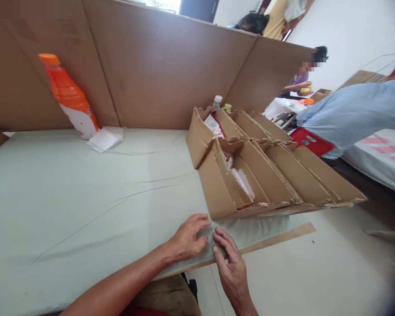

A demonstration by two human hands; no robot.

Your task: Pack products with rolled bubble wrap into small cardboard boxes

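Observation:
My left hand rests on the pale green sheet near the table's front edge, fingers bent and apart, tips pressing the sheet. My right hand reaches in from the lower right with fingers stretched out, their tips on the sheet's edge. It almost meets the left thumb. I see nothing held in either hand. Just beyond the fingertips stands a torn cardboard box with open flaps. White packets lie inside it.
More open cardboard boxes stand in a row to the right. An orange bottle and a small plastic packet sit by the cardboard partition at the back. A person in a blue shirt bends at right.

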